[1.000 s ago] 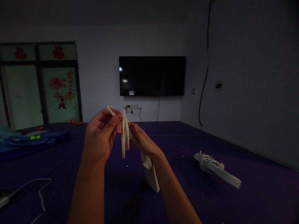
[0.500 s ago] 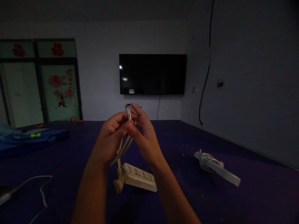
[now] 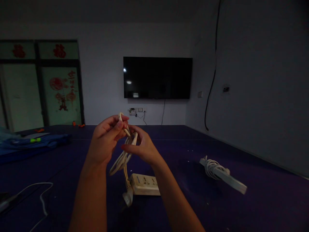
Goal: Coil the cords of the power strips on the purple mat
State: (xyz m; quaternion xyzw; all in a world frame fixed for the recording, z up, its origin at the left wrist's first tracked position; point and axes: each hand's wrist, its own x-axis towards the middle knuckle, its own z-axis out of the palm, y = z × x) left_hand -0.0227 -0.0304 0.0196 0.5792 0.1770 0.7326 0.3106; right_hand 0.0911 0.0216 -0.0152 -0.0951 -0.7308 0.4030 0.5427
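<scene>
A looped white power cord hangs between my hands in the middle of the head view. My left hand pinches a short bend of it at the top, between thumb and fingers. Lower and to the right, my right hand grips the bundled loops with thumb and fingers around them. Below hangs or rests the power strip that the cord leads to; its right end is hidden behind my right forearm. The cord's plug dangles beside the strip's left end.
On the purple surface, a second white power strip wrapped in its cord lies at right. A thin white cable runs at lower left, with blue cloth behind it. A television hangs on the far wall.
My right hand has moved down from the top bend onto the loops. My left hand has shifted left with the bend. The strip and plug below have swung slightly right.
</scene>
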